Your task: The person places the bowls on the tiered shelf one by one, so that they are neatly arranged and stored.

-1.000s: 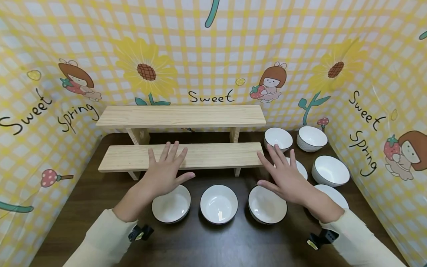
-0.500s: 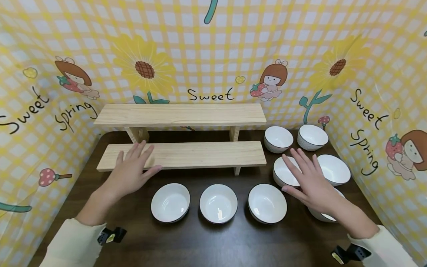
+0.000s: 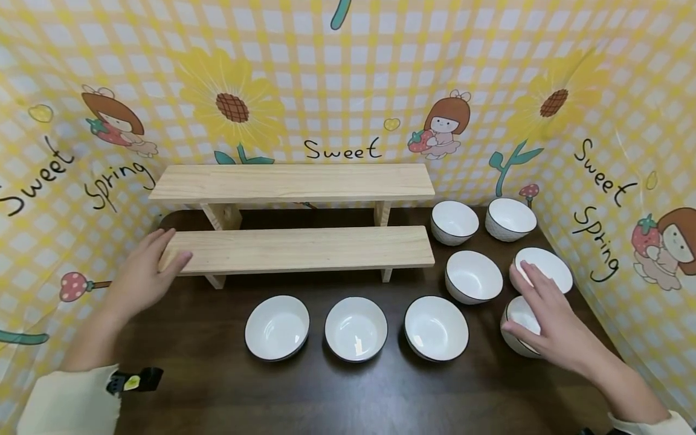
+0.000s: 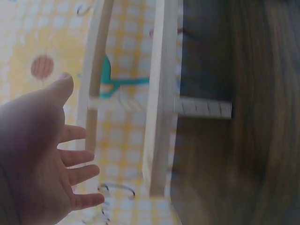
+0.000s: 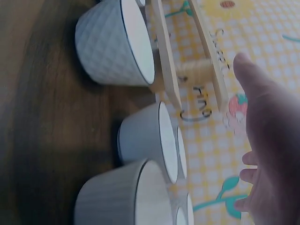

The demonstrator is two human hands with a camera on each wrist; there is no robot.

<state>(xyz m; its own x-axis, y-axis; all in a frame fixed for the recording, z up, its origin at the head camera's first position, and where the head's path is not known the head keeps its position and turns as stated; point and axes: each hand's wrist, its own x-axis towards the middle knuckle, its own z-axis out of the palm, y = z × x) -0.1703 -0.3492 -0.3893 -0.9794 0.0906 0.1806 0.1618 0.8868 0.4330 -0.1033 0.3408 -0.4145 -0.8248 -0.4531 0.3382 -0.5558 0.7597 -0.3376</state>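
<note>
My left hand (image 3: 138, 275) hovers by the left end of the wooden two-tier shelf (image 3: 293, 248), fingers extended and holding nothing. In the left wrist view its spread fingers stand apart from the shelf boards (image 4: 157, 117). My right hand (image 3: 551, 320) is over the right-hand group of white bowls, partly covering the nearest bowl (image 3: 519, 329) and the rim of the bowl behind it (image 3: 549, 269). Its fingers are straight, with nothing in them. The right wrist view shows it apart from the patterned bowl (image 5: 110, 44) and a ribbed bowl (image 5: 117, 199).
Three white bowls stand in a row before the shelf: left (image 3: 277, 328), middle (image 3: 356, 329), right (image 3: 436, 328). More bowls stand at the right, including one beside the lower board (image 3: 473, 278) and two at the back. Yellow checked cloth (image 3: 348, 78) surrounds the dark table (image 3: 304, 396).
Both hands have moved apart: the left from above the lower board to its left end, the right outward and nearer over the right-hand bowls. The bowls and shelf stay put.
</note>
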